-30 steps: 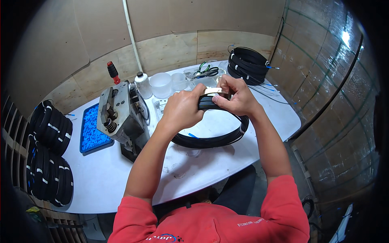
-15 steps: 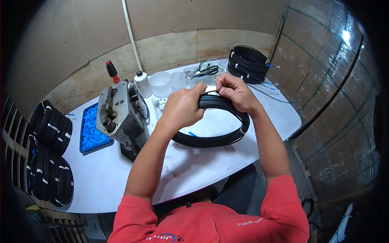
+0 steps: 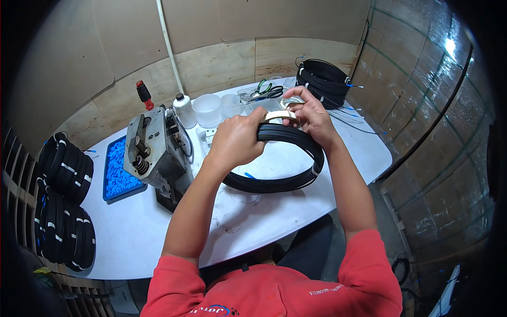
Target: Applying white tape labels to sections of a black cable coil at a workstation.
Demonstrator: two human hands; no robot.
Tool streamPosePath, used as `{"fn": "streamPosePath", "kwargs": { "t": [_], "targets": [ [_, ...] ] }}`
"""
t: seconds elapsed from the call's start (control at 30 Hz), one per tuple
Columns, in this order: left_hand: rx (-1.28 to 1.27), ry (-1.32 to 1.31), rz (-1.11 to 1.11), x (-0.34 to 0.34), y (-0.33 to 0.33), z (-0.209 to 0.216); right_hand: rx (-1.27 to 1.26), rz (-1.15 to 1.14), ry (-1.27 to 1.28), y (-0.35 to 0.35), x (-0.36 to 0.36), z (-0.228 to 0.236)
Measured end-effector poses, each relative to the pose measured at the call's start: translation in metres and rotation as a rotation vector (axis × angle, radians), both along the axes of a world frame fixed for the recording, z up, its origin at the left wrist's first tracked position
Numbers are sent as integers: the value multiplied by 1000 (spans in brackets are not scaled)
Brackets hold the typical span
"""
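A coil of thin black cable [image 3: 280, 184] is held tilted above the white table. My left hand [image 3: 237, 138] is closed round its far left side. A small blue tip [image 3: 250, 175] shows inside the loop. Just beyond the coil's far edge, my right hand [image 3: 311, 117] has its thumb and some fingers closed on a roll of white tape [image 3: 280, 114], while the index finger arches above. The fingers partly cover the roll. Whether a strip of it joins the coil is hidden.
A metal hand press [image 3: 158, 145] stands left of my left arm, beside a blue tray [image 3: 119, 174] of small blue pieces. Finished black coils [image 3: 66, 222] are stacked at the left edge, more [image 3: 322, 82] at the far right. Behind are a white bottle [image 3: 184, 110], plastic tubs [image 3: 207, 110] and scissors [image 3: 269, 93].
My right hand has opened out from a tight pinch at the coil and its index finger has lifted. The white tape roll now shows more plainly. My left hand and the coil stay nearly still.
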State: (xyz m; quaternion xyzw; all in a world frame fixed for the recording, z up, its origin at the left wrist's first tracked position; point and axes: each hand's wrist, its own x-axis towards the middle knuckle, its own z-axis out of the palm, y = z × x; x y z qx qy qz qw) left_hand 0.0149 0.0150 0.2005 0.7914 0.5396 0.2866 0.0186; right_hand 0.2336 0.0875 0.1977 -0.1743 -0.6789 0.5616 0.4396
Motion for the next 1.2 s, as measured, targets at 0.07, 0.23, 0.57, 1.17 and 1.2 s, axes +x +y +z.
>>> {"fn": "streamPosePath", "kwargs": {
  "t": [0.07,0.23,0.57,1.17,1.2],
  "targets": [
    [10,2,-5,1,1,-1,31,2,-75,5,2,-4],
    [24,13,-9,1,-1,-1,5,-116,-77,-1,-10,-3],
    [4,-18,11,0,-2,1,-30,-36,-173,1,2,-4],
    [-8,-39,-24,-9,3,-1,-21,225,455,-3,-4,-14],
    [-18,-41,-23,-7,4,-1,-83,214,532,-2,-1,-18]
  ]
}}
